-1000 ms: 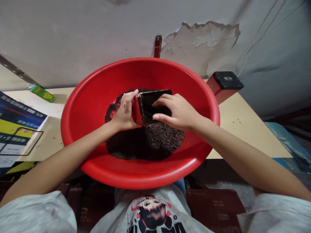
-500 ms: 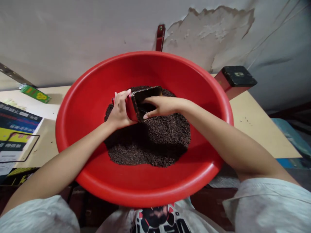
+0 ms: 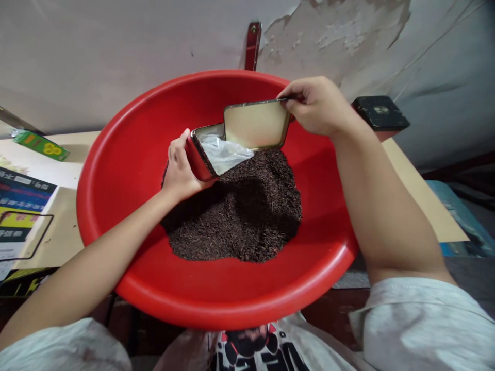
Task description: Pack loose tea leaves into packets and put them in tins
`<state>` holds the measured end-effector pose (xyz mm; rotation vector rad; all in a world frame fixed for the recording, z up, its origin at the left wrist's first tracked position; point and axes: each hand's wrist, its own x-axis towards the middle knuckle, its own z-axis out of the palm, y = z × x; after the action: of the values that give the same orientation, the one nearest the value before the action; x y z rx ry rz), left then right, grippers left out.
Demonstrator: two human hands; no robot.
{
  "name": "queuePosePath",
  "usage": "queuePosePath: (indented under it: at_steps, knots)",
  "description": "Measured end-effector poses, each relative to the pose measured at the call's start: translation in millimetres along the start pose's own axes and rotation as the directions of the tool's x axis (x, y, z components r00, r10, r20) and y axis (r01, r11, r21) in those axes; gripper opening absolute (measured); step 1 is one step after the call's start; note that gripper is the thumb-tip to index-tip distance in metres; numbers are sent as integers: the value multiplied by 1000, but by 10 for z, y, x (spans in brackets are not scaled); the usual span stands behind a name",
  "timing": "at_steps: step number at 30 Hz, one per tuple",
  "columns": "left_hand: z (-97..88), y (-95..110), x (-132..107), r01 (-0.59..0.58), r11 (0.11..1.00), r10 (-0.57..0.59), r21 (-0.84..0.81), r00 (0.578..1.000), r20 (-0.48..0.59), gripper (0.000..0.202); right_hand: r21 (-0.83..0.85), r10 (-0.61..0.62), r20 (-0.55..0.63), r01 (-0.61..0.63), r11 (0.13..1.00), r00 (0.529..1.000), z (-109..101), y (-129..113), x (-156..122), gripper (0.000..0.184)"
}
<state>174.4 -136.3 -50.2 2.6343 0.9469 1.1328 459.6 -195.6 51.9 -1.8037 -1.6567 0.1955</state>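
Note:
My left hand point(image 3: 181, 167) is wrapped round a red tin point(image 3: 199, 158), tilted so that its mouth faces right. A clear plastic bag point(image 3: 222, 149) bulges from that mouth. With thumb and fingers, my right hand point(image 3: 315, 105) pinches the upper right corner of the tin's lid point(image 3: 257, 123), whose pale inner side faces me. The lid's left edge is close to the tin's rim; whether they touch I cannot tell. Below both lies a heap of dark, thin, dry leaf-like bits point(image 3: 235, 216) inside a large red basin point(image 3: 232, 306).
Behind the basin's right side stands another red tin with a black lid point(image 3: 381, 112). A small green box point(image 3: 42, 145) and printed sheets point(image 3: 23, 206) lie on the board at left. A wall with peeling paint point(image 3: 336, 36) rises close behind.
My right hand has pulled the lid off the tin and carried it up and to the right. The tin's mouth and the plastic bag now show. My left hand still holds the tin.

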Motion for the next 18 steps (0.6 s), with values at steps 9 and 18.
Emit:
queuePosePath:
  at_steps: [9,18]
  knots:
    - [-19,-13,21,117,993,-117,-16,993,-29,114,84,446,-185,-438,895,876,60,290,135,40]
    - [-119,9,62,205,978,-207,-22,973,-105,115,50,372,-438,-392,919,818,-631,567,-453,46]
